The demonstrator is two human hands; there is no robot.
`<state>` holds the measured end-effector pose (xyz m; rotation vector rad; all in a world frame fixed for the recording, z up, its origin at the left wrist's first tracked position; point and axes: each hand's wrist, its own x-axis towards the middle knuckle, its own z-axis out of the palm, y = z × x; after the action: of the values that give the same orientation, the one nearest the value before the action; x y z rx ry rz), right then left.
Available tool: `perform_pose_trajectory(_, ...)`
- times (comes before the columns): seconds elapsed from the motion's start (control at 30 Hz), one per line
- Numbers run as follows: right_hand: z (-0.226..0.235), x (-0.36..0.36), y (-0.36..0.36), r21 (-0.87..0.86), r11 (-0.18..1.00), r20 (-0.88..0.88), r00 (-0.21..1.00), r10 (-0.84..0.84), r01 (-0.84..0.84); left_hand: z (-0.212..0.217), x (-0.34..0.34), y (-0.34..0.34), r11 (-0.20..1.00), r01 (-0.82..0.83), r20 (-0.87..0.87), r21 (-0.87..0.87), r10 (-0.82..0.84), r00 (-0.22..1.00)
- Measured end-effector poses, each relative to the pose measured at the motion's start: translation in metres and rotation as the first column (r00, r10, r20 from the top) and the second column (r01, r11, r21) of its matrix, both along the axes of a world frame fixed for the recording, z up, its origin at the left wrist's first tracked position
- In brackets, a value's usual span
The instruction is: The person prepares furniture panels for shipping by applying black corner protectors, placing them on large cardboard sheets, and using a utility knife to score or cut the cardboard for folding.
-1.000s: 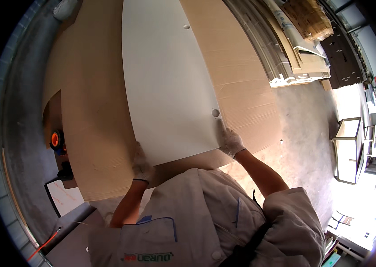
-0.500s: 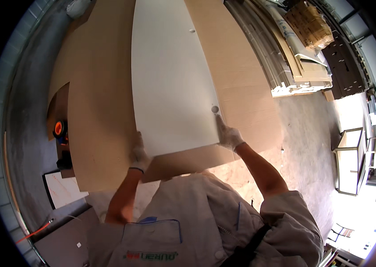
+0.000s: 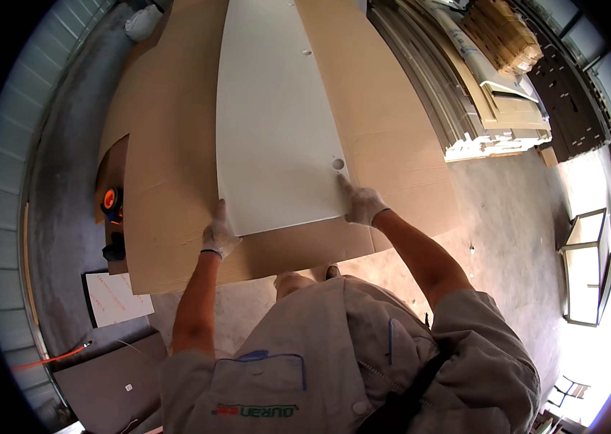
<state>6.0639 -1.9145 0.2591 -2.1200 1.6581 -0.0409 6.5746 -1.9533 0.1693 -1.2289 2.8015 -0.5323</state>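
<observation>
White panel (image 3: 276,116) lies flat on brown cardboard (image 3: 168,159) spread over the floor, long side running away from the person. Both gloved hands are on its near end. Left hand (image 3: 219,233) closed over the near left corner, fingers curled at the edge, thumb up on the face. Right hand (image 3: 362,205) grips the near right corner, fingers reaching up toward a round hole (image 3: 338,164) bored near that edge. A smaller hole (image 3: 306,52) shows farther up the panel.

Progress, as a judgement: panel looks laid down or nearly so on the cardboard, near end in hand, so placing or squaring seems not finished; nothing fitted into the holes yet.

Around: orange-and-black tool (image 3: 111,200) at the cardboard's left edge, a white sheet (image 3: 117,298) and a dark board (image 3: 114,380) on the concrete, left of the person. Stacked boards and long strips (image 3: 493,108) to the right, a white frame cabinet (image 3: 586,267) farther right. Grey shutter wall (image 3: 9,181) on the left.
</observation>
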Motion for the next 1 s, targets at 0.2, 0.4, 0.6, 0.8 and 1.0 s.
perform_pose_trajectory(0.2, -0.024, -0.028, 0.000, 0.021, 0.997, -0.086, 0.994, -0.068, 0.070, 0.054, -0.073, -0.012, 0.653, -0.458, -0.069, 0.604, 0.615, 0.785)
perform_pose_trajectory(0.4, 0.002, -0.018, -0.002, 0.097, 0.991, -0.164, 0.984, -0.073, 0.089, 0.070, -0.082, -0.017, 0.559, -0.473, -0.013, 0.681, 0.654, 0.756)
perform_pose_trajectory(0.6, 0.025, 0.014, -0.007, 0.111, 0.984, 0.085, 0.985, -0.152, 0.142, 0.056, -0.053, -0.002, 0.594, -0.382, -0.202, 0.708, 0.689, 0.696)
perform_pose_trajectory(0.8, 0.019, 0.020, 0.007, 0.076, 0.951, 0.209, 0.927, -0.310, 0.300, 0.095, -0.069, 0.007, 0.527, -0.434, -0.170, 0.730, 0.756, 0.632)
perform_pose_trajectory(1.0, 0.009, 0.042, -0.002, 0.222, 0.787, 0.005, 0.806, -0.592, 0.576, 0.065, -0.056, -0.009, 0.285, -0.324, -0.139, 0.902, 0.902, 0.409)
